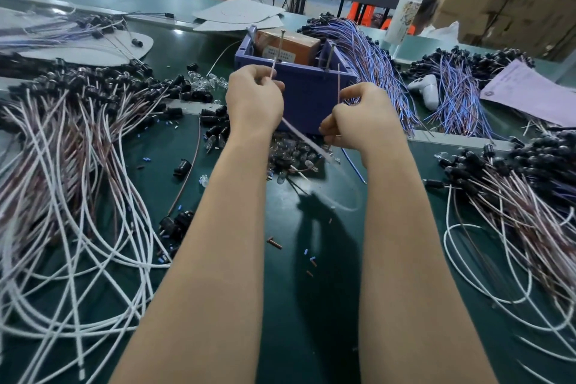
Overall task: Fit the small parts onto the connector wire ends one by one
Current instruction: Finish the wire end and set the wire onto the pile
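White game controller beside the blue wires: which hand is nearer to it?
Right. The right hand, pinching a thin wire, is just left of the game controller; the left hand, also pinching a wire, is farther left.

Green table [280, 305], white-wire bundles [62, 227], purple bin [308, 93], loose small parts [293, 156], paper sheet [530, 93]

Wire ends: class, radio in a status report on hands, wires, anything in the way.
Left hand pinching pale wire. Right hand pinching brown wire, end upright. Purple bin close behind.
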### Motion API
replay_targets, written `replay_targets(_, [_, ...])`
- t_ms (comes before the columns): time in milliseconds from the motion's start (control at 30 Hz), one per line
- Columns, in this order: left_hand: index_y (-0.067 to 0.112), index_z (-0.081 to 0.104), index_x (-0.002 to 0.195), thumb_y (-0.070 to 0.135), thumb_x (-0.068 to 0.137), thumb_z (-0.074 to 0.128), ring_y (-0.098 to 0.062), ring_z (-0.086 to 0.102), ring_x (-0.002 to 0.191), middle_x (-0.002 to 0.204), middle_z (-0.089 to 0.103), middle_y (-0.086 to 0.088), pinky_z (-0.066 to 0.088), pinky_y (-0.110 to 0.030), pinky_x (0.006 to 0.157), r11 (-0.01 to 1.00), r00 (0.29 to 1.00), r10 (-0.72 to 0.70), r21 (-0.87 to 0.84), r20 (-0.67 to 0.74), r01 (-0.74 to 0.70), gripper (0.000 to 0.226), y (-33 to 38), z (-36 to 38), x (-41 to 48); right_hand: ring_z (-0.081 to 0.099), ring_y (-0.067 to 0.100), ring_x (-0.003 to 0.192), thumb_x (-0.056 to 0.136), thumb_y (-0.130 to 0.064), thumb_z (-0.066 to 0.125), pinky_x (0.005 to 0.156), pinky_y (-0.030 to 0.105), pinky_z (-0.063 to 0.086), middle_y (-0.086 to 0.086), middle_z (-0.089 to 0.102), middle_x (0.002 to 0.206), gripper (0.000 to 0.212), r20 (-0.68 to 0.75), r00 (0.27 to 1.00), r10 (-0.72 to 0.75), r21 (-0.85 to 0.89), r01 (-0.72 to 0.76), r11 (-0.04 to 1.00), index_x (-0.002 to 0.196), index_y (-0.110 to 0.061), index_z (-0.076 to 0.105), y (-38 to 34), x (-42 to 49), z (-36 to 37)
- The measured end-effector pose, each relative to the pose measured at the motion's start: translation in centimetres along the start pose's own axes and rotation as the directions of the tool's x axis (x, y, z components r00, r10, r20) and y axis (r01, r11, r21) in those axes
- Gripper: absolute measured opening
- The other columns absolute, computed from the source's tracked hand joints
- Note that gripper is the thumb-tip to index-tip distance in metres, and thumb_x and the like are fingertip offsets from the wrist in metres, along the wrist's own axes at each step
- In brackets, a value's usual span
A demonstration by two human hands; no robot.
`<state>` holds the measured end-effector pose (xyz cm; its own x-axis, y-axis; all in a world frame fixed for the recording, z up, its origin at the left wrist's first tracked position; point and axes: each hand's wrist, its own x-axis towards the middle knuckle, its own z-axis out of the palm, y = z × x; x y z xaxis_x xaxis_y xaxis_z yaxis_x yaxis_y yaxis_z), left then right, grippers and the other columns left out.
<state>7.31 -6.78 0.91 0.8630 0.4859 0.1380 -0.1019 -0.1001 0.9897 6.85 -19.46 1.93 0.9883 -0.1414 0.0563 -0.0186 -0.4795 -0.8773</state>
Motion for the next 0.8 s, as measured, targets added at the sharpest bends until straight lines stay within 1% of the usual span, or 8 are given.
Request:
replay_targets(100, [0.010, 0.055, 0.116, 0.002, 0.095, 0.040, -0.014, 0.061, 0.086, 0.077, 0.062, 0.007, 0.054, -0.032, 0.084, 1.000, 1.000, 0.012, 0.001, 0.003, -0.012, 0.026, -0.16, -0.10, 0.50, 0.068, 0.029, 0.088, 0.078, 0.003, 0.044, 0.082, 0.048, 0.055, 0.015, 0.069, 0.088, 0.031, -0.027, 0.999, -0.025, 0.025, 0.026, 0.999, 0.095, -0.022, 0.045, 0.18, -0.04, 0.39])
replay_targets(133, [0.010, 0.053, 0.115, 0.002, 0.095, 0.043, -0.017, 0.063, 0.091, 0.077, 0.064, 0.007, 0.053, -0.035, 0.088, 1.000, 1.000, 0.017, -0.001, 0.003, -0.017, 0.024, -0.25, -0.08, 0.53, 0.067, 0.029, 0.090, 0.078, 0.004, 0.045, 0.083, 0.048, 0.055, 0.015, 0.069, 0.090, 0.032, -0.034, 0.999, -0.036, 0.030, 0.037, 0.999, 0.096, -0.022, 0.044, 0.21, -0.07, 0.54])
replay_targets(200, [0.011, 0.049, 0.107, 0.003, 0.094, 0.047, -0.020, 0.066, 0.095, 0.076, 0.065, 0.005, 0.053, -0.038, 0.089, 1.000, 1.000, 0.026, -0.003, 0.005, -0.026, 0.016, -0.42, 0.09, 0.56, 0.067, 0.029, 0.089, 0.078, 0.003, 0.046, 0.083, 0.048, 0.055, 0.014, 0.069, 0.090, 0.033, -0.039, 0.997, -0.063, 0.029, 0.064, 0.998, 0.099, -0.022, 0.044, 0.27, -0.08, 0.78])
replay_targets(300, [0.012, 0.053, 0.096, 0.002, 0.093, 0.050, -0.018, 0.067, 0.087, 0.074, 0.065, 0.003, 0.055, -0.037, 0.086, 0.999, 0.999, 0.041, 0.003, 0.010, -0.041, 0.011, -0.50, 0.32, 0.68, 0.069, 0.026, 0.081, 0.082, 0.002, 0.046, 0.081, 0.047, 0.056, 0.014, 0.069, 0.089, 0.032, -0.032, 0.996, -0.087, 0.035, 0.089, 0.995, 0.102, -0.023, 0.045, 0.44, 0.01, 0.90])
replay_targets(433, [0.011, 0.056, 0.093, 0.000, 0.093, 0.050, -0.009, 0.064, 0.069, 0.073, 0.065, 0.001, 0.057, -0.029, 0.080, 0.999, 0.999, 0.036, -0.036, 0.008, -0.036, 0.012, -0.63, 0.25, 0.83, 0.070, 0.023, 0.075, 0.084, 0.001, 0.046, 0.080, 0.047, 0.056, 0.013, 0.070, 0.085, 0.031, -0.033, 0.994, -0.105, 0.026, 0.106, 0.994, 0.103, -0.023, 0.047, 0.46, 0.10, 0.91])
replay_targets(600, [0.011, 0.057, 0.091, 0.001, 0.094, 0.050, -0.010, 0.063, 0.066, 0.078, 0.066, -0.005, 0.057, -0.027, 0.078, 0.997, 0.999, 0.038, -0.062, 0.008, -0.037, 0.013, -0.77, 0.01, 0.92, 0.070, 0.024, 0.076, 0.083, 0.002, 0.046, 0.080, 0.047, 0.056, 0.010, 0.069, 0.079, 0.033, -0.036, 0.994, -0.100, 0.023, 0.101, 0.995, 0.102, -0.025, 0.048, 0.48, 0.02, 1.08])
replay_targets(733, [0.010, 0.059, 0.091, 0.001, 0.093, 0.052, -0.009, 0.063, 0.066, 0.076, 0.065, -0.003, 0.057, -0.025, 0.077, 0.996, 0.999, 0.028, -0.084, 0.022, -0.026, 0.012, -0.83, 0.00, 0.97, 0.070, 0.022, 0.072, 0.082, 0.003, 0.045, 0.079, 0.047, 0.057, 0.007, 0.068, 0.073, 0.035, -0.040, 0.995, -0.091, 0.032, 0.092, 0.995, 0.102, -0.025, 0.050, 0.47, 0.02, 1.02])
replay_targets(800, [0.010, 0.060, 0.092, 0.001, 0.093, 0.052, -0.008, 0.063, 0.066, 0.076, 0.065, -0.002, 0.056, -0.024, 0.077, 0.995, 0.999, 0.027, -0.092, 0.027, -0.024, 0.012, -0.87, -0.02, 1.01, 0.069, 0.021, 0.070, 0.083, 0.003, 0.044, 0.077, 0.047, 0.058, 0.007, 0.068, 0.072, 0.036, -0.039, 0.995, -0.090, 0.031, 0.091, 0.995, 0.106, -0.024, 0.053, 0.44, -0.02, 1.03])
